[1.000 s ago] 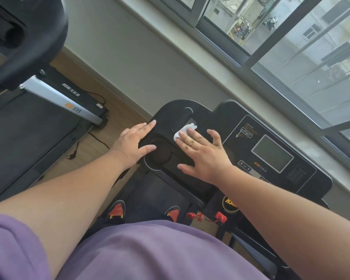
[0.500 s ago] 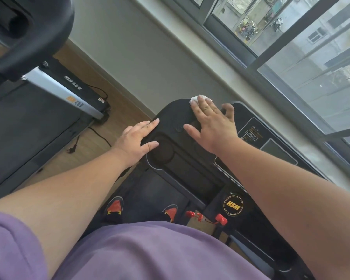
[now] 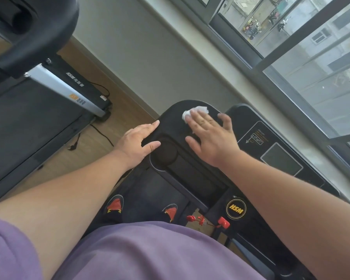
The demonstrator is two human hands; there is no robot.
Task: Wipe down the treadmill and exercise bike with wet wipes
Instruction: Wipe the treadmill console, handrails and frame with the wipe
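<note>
The black treadmill console (image 3: 206,178) lies in front of me, with a round cup recess (image 3: 166,154) at its left and a grey display (image 3: 281,160) at its right. My right hand (image 3: 212,138) presses a crumpled white wet wipe (image 3: 192,113) flat against the console's far left corner, fingers straight and spread; most of the wipe is hidden under the fingers. My left hand (image 3: 138,141) rests on the console's left edge beside the cup recess, fingers straight, thumb lying on the rim. It holds nothing.
A second treadmill (image 3: 38,110) with a silver side rail stands to the left, its black handlebar (image 3: 28,35) near my head. A power cord and plug (image 3: 73,147) lie on the wooden floor between the machines. A grey wall and a window (image 3: 291,47) lie beyond the console.
My right hand slid the wipe from the console's middle up to its far left corner over the last second. The left hand stayed on the left edge.
</note>
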